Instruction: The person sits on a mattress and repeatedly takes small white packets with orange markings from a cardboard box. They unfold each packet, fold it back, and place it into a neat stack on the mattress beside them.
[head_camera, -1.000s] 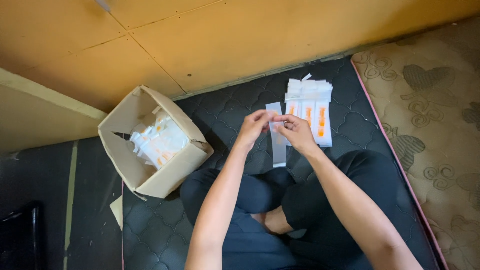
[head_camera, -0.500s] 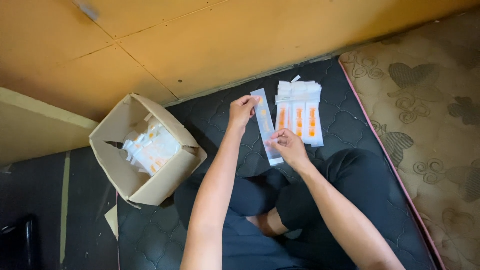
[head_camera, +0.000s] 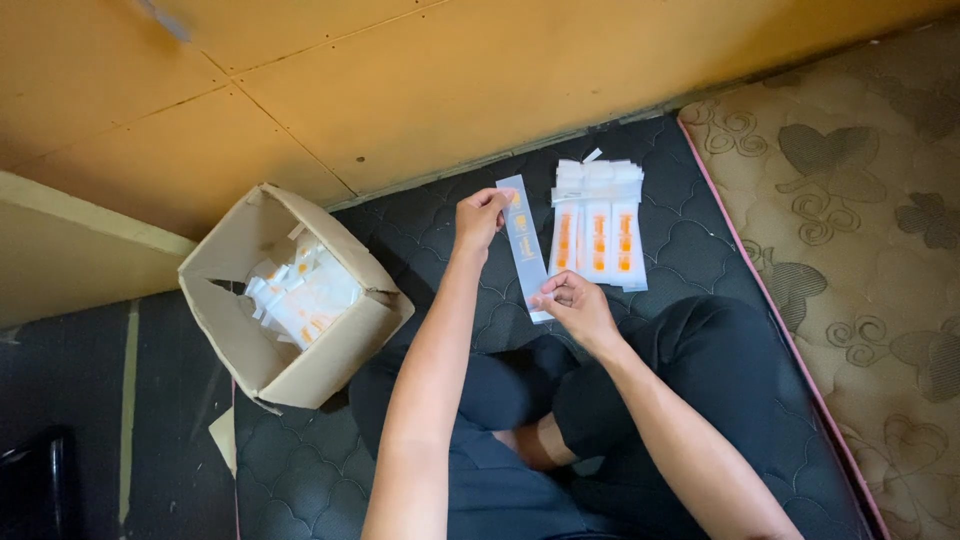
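A long, narrow clear plastic sleeve lies stretched over the dark quilted mat between my hands. My left hand pinches its far end, and my right hand pinches its near end. Just right of the sleeve sits a stack of similar white packets with orange stripes, side by side in three rows. I sit cross-legged in dark trousers behind them.
An open cardboard box holding several more white packets stands at my left on the mat. A yellow board wall runs along the back. A beige patterned mattress borders the mat on the right.
My hands started close together on the sleeve, then drew apart along it. The left hand went to the far end, the right to the near end, and the sleeve now lies stretched out.
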